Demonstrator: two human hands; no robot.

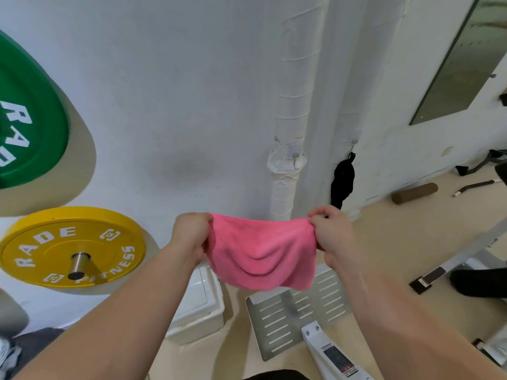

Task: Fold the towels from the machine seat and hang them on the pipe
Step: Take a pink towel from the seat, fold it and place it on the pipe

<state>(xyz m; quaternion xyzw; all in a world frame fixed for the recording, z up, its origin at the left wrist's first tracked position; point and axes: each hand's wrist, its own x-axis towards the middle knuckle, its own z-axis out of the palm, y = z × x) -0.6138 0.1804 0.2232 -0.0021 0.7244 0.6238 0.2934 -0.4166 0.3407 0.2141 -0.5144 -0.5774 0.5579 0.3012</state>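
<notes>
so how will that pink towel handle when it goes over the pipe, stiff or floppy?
Probably floppy: the pink towel sags in soft folds between the left hand and the right hand, which grip its top corners. It looks light, since pinched corners alone hold it up. The fuzzy cloth should likely cling to the wrapped pipe rather than slide.

the towel (pixel 260 253) hangs between the left hand (pixel 192 234) and the right hand (pixel 329 234), in front of the wrapped pipe (pixel 288 119). at far left, the upper weight plate (pixel 30 113) sits above the lower weight plate (pixel 68 248). below the towel, a lidded box (pixel 200 305) stands left of a slotted plate (pixel 296 319).
</notes>
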